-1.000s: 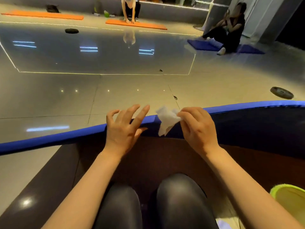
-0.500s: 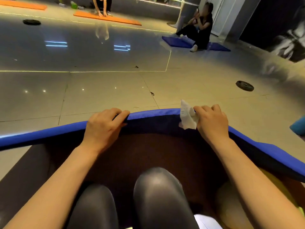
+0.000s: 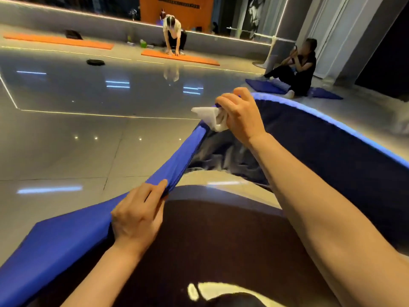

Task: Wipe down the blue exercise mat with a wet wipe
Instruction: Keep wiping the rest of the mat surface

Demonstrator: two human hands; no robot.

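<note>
Fingers (image 3: 230, 100) of the right hand (image 3: 240, 117): curled, gripping the raised far edge of the blue exercise mat (image 3: 174, 165), with the wet wipe (image 3: 213, 119) bunched against the palm side. Wipe is white, crumpled, and sticks out to the left of the fist, touching the mat edge. Right forearm runs in from the lower right, above the mat's dark inner face.

Fingers (image 3: 155, 189) of the left hand (image 3: 137, 216): narrow, pinching the same blue edge nearer the body, thumb side under the fold, fingertips on top. The edge between the two hands is pulled into a taut, creased strip that rises from the left hand up to the right hand.

Mat position: lifted off the floor (image 3: 66, 151) along its far edge and curved over the person's lap; the blue surface shows on the left and lower left, where a corner lies flat on the floor. Its dark underside faces the camera. A bright blue rim arcs away to the right.

Surroundings: glossy grey tiled floor with reflected lights. A person in a white top (image 3: 173, 34) bends over an orange mat (image 3: 179, 57) at the far wall; a second orange mat (image 3: 59, 41) lies to the left. A person in black (image 3: 298, 67) sits on a dark blue mat (image 3: 267, 87) at the right. A dark round disc (image 3: 95, 62) lies on the floor at left.
</note>
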